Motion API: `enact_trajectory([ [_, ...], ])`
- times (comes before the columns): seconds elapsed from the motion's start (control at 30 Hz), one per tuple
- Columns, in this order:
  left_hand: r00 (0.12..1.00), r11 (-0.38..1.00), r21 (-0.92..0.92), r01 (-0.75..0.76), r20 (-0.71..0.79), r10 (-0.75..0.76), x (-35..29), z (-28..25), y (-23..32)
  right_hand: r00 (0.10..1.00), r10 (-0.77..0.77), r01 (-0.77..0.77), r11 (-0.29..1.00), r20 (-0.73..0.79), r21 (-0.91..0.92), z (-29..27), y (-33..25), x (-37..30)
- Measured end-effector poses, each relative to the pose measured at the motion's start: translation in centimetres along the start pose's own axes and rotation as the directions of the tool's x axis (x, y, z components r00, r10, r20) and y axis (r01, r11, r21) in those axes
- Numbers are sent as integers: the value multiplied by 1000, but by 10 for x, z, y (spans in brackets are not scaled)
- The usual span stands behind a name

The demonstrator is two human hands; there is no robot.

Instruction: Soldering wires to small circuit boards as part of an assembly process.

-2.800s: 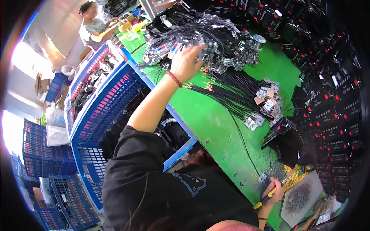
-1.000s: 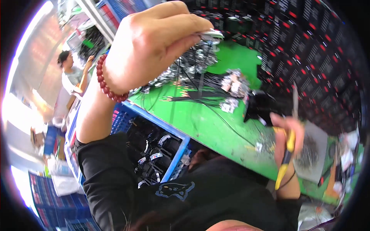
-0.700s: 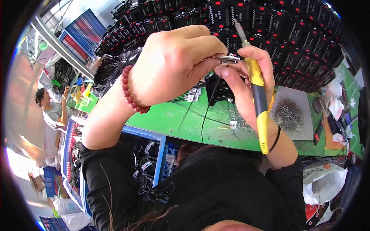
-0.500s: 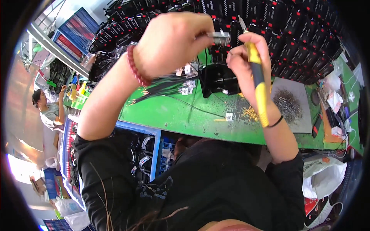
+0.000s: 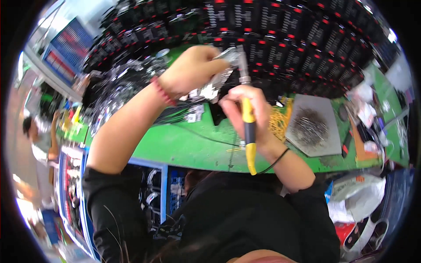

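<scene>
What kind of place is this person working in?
Probably a small factory or assembly workshop: rows of matching black items line a green workbench, and the right hand holds a yellow-and-black tool like a soldering iron.

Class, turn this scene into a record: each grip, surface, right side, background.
Left grip: bare hand pinching a thin shiny silver piece, blurred
Right grip: bare hand around a yellow-and-black pen-shaped tool, metal end up near the silver piece; contact unclear
Surface: green tabletop
Right side: thin yellow wires, then flat grey slab bearing a dark pile
Background: stacked black boxes with red marks
</scene>
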State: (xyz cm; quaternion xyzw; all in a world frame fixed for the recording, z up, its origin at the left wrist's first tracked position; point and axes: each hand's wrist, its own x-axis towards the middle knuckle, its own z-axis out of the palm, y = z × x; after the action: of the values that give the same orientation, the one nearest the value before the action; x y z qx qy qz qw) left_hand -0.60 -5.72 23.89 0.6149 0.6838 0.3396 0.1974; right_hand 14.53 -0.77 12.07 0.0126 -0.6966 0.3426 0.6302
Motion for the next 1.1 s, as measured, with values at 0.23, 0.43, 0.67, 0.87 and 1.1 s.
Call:
enact_trajectory([
  [0.23, 907, 871, -472, -137, -413, -81, -51, -62, -52, 897, 89, -52, 994, 433, -98, -52, -8, -20],
  [0.43, 789, 946, -64, 317, -535, -300, -133, -2, -157, 782, 251, -66, 944, 571, -325, -67, 4, -64],
  [0.67, 676, 891, -98, 444, -616, -405, -188, 58, -231, 774, 478, -323, 862, 415, -390, -53, 13, -115],
  [0.87, 638, 821, -16, 571, -621, -455, -185, 67, -233, 750, 572, -473, 815, 333, -334, -36, 14, -134],
  [1.1, 858, 857, 479, 191, -505, 91, -154, 83, -161, 777, 523, -444, 850, 351, -285, -27, 5, -135],
])
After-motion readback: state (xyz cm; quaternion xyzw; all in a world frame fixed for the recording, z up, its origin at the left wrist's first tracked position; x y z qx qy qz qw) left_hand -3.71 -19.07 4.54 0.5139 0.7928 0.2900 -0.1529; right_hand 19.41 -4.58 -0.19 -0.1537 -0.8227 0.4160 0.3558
